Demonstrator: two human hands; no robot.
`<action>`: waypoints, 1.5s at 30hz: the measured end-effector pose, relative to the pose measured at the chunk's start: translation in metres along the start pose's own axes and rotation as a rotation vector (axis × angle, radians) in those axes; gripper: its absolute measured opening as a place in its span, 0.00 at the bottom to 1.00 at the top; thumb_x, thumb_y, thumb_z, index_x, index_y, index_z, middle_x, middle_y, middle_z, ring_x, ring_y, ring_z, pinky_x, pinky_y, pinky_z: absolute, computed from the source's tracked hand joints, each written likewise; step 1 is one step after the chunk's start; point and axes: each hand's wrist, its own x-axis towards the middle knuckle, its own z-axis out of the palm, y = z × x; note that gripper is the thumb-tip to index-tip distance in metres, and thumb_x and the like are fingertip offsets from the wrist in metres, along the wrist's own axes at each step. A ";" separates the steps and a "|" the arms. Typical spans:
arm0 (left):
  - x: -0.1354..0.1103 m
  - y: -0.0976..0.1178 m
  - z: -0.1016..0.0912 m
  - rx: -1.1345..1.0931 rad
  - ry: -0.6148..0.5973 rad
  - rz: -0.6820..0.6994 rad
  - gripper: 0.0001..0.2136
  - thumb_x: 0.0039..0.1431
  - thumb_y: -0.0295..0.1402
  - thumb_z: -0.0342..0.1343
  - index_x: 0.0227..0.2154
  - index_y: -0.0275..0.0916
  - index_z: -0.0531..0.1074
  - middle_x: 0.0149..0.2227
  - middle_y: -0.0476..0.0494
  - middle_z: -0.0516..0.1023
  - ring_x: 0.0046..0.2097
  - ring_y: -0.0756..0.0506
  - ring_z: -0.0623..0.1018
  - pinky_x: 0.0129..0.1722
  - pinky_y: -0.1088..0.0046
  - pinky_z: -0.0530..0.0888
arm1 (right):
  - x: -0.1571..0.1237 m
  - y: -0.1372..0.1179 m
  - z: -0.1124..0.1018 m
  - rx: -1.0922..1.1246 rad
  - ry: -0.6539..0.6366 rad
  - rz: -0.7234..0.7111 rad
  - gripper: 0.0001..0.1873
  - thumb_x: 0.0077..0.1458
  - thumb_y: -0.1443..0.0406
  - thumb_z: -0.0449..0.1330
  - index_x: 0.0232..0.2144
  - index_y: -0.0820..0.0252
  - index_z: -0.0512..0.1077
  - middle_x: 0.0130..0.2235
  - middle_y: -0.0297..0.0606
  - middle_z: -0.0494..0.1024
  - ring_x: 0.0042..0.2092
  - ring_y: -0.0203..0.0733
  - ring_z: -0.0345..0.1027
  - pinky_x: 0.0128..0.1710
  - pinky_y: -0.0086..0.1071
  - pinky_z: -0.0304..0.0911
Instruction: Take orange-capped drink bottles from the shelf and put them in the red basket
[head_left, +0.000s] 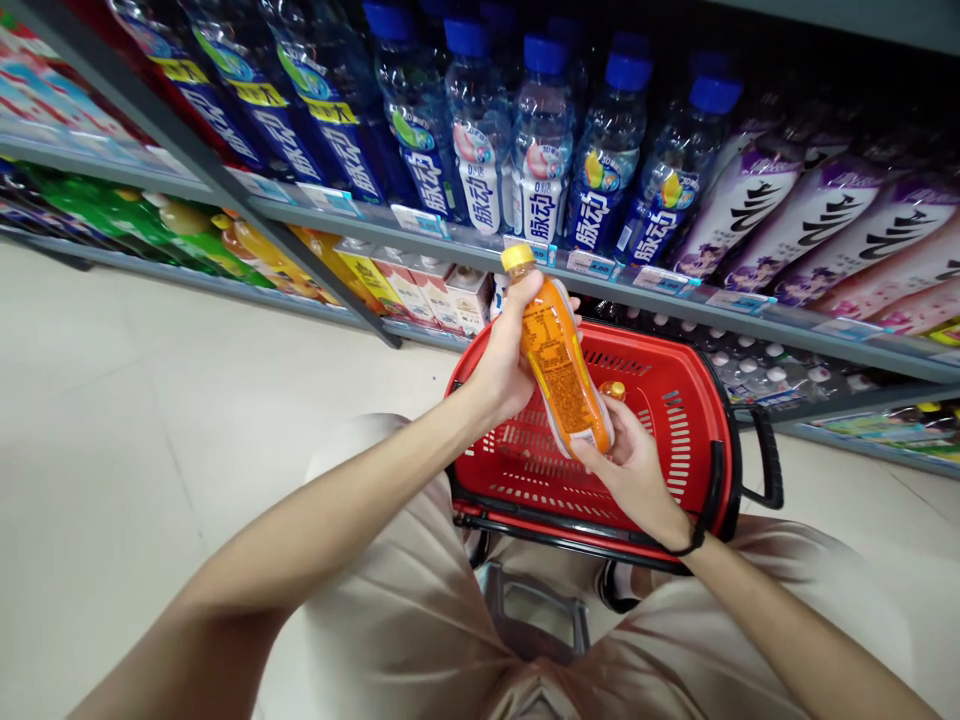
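Above the red basket (712, 400), between the two hands, sits the orange bottle (559, 365), held clear of the basket's mesh floor. Its long axis runs on a slant: the yellow cap (517, 257) points up and away toward the shelf edge (675, 295), and the base drops down and to the right, toward the person's body. The left hand (506, 365) is wrapped around the upper half, with the fingers curled over the shoulder just below the cap. The right hand (634, 470) is cupped under the base, palm up, with the fingertips touching the bottom rim. Both hands are thus grasping the same bottle, the left higher and farther out, the right lower and nearer. The printed label faces the camera. Directly beneath, a second orange bottle (613, 390) lies inside the basket, only its cap end showing past the held one. Blue-capped bottles (541, 150) stand in a row on the shelf behind, well apart from either hand.
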 end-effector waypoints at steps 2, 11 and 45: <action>-0.001 0.000 0.001 -0.002 -0.012 0.017 0.20 0.56 0.53 0.64 0.38 0.41 0.76 0.40 0.44 0.82 0.42 0.44 0.82 0.44 0.68 0.80 | 0.001 0.003 -0.003 -0.049 0.002 -0.041 0.33 0.55 0.60 0.72 0.59 0.53 0.67 0.62 0.43 0.72 0.59 0.46 0.71 0.61 0.40 0.68; -0.002 -0.002 0.000 0.056 0.025 0.003 0.19 0.52 0.48 0.69 0.38 0.40 0.77 0.42 0.45 0.82 0.41 0.45 0.81 0.45 0.68 0.78 | 0.004 0.009 -0.013 -0.301 0.135 -0.127 0.37 0.51 0.58 0.74 0.60 0.53 0.66 0.60 0.45 0.73 0.58 0.48 0.71 0.61 0.45 0.66; 0.002 0.013 -0.006 0.277 -0.248 0.000 0.26 0.56 0.50 0.63 0.53 0.40 0.73 0.56 0.40 0.78 0.61 0.33 0.75 0.60 0.52 0.75 | 0.014 -0.024 -0.023 0.537 0.083 0.377 0.28 0.61 0.44 0.56 0.42 0.65 0.74 0.30 0.42 0.78 0.21 0.34 0.63 0.17 0.25 0.50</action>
